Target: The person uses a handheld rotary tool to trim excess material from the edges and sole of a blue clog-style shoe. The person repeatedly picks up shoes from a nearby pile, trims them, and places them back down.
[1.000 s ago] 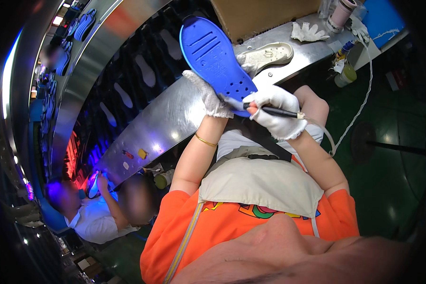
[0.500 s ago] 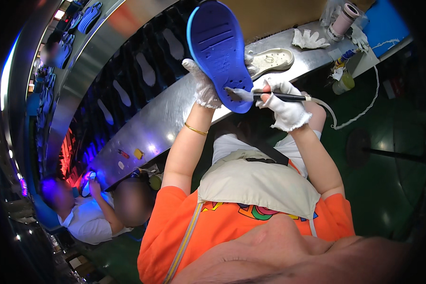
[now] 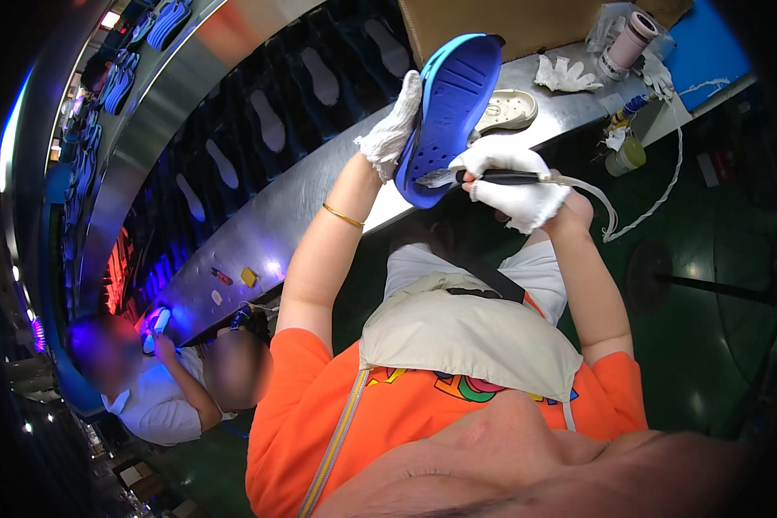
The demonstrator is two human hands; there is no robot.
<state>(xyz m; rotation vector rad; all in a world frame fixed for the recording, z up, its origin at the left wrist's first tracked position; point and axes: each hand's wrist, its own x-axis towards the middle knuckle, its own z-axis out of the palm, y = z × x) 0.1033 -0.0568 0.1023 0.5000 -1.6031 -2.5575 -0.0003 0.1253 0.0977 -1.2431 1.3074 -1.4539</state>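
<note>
A blue shoe sole [image 3: 454, 108] with a lighter blue rim is held up and tilted over the near edge of the metal bench. My left hand [image 3: 394, 128], in a white knit glove, grips it by its left side; part of the fingers is hidden behind it. In my right hand [image 3: 514, 192], gloved in white with some fingertips bare, is a brush [image 3: 520, 177] with a black handle. Its pale tip touches the sole near the small holes at the lower end. A whitish tube [image 3: 597, 192] runs from the handle's rear end. Behind the sole lies a cream shoe piece [image 3: 511, 110].
On the metal bench [image 3: 306, 194] lies a white glove [image 3: 568, 74], with a pink bottle [image 3: 630, 43] at the far right. Beyond the bench a dark conveyor [image 3: 233, 112] carries several grey insole shapes. A person [image 3: 160, 401] in white sits to the left.
The sole has turned and tilted, showing more of its light blue side wall, and its upper end has swung right. My left hand has moved up along its side; the brush stays near the lower end.
</note>
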